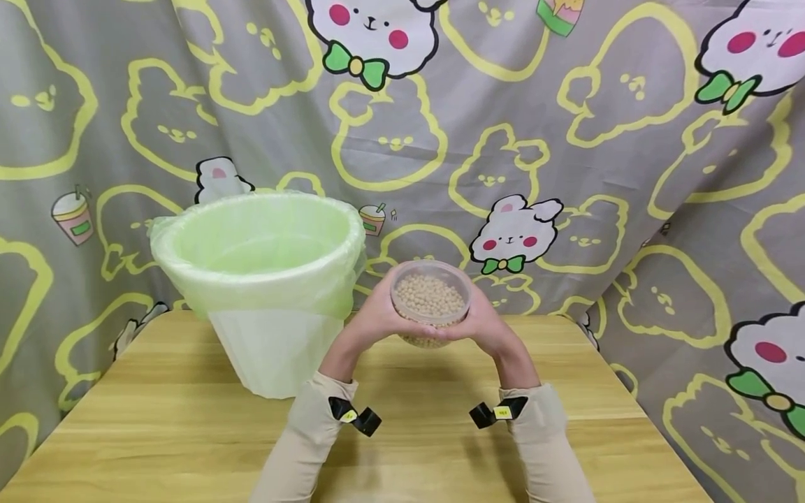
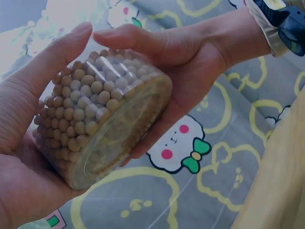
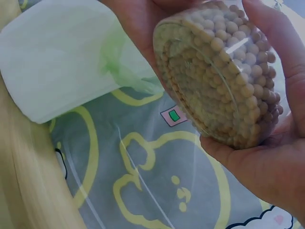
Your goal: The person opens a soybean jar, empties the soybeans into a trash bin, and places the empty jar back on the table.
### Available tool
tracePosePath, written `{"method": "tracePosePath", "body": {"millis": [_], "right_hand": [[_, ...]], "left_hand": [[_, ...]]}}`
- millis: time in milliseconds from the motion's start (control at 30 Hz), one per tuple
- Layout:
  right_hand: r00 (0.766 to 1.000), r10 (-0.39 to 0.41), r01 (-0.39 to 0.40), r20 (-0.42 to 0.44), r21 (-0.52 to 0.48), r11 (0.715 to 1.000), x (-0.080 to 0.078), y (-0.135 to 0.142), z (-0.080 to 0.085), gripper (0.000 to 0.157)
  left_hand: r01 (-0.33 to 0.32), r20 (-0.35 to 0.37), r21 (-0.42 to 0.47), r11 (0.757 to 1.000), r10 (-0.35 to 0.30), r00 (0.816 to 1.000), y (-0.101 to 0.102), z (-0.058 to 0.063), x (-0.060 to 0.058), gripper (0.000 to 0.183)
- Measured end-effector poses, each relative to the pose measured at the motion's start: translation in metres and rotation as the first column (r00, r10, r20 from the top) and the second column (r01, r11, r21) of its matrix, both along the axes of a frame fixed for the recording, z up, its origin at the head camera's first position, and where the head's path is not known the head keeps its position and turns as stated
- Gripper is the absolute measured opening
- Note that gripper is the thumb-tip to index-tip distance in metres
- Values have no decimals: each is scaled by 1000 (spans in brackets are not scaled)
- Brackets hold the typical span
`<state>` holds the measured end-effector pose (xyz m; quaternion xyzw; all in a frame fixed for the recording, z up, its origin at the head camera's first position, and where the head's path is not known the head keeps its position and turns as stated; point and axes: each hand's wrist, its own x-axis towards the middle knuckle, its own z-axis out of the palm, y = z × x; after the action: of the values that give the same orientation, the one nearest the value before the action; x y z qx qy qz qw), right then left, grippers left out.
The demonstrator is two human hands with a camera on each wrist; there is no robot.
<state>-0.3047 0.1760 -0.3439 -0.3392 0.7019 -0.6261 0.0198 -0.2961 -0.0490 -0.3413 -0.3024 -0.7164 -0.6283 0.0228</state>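
A round clear plastic tub (image 1: 431,297) full of small beige balls is held up above the table between both hands. My left hand (image 1: 379,307) grips its left side and my right hand (image 1: 483,314) grips its right side, the thumbs meeting along the near side. From below, the left wrist view shows the tub's clear base (image 2: 124,133) with the balls (image 2: 81,105) packed against the wall. The tub (image 3: 219,76) looks tilted in the right wrist view, with the right hand's fingers and palm (image 3: 267,167) around it.
A white bin (image 1: 277,349) lined with a light green plastic bag (image 1: 314,290) stands on the left of the wooden table (image 1: 415,433). A grey patterned curtain (image 1: 390,161) hangs behind and beside the table. Each wrist wears a black camera (image 1: 365,419).
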Motion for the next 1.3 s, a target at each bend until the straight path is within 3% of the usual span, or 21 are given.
{"method": "tracePosePath", "body": {"millis": [367, 467, 633, 900, 1167, 1300], "right_hand": [[1000, -25, 25, -7, -17, 1000, -5, -6, -4, 107], [1000, -24, 24, -5, -16, 1000, -7, -6, -3, 107], [999, -33, 33, 3, -20, 999, -9, -6, -3, 106], [999, -51, 51, 1, -4, 999, -7, -4, -5, 106], [997, -66, 66, -30, -15, 998, -5, -4, -3, 105], [989, -135, 134, -63, -15, 991, -1, -6, -2, 104]], "left_hand": [[76, -11, 30, 997, -76, 997, -9, -6, -14, 104], [79, 6, 43, 996, -79, 997, -9, -7, -16, 108], [45, 58, 72, 996, -49, 997, -7, -6, -14, 119], [-3, 69, 124, 992, -6, 998, 0, -7, -7, 104], [-68, 66, 153, 986, 59, 996, 9, -5, -2, 103], [-150, 70, 170, 974, 140, 988, 16, -5, 2, 107]]}}
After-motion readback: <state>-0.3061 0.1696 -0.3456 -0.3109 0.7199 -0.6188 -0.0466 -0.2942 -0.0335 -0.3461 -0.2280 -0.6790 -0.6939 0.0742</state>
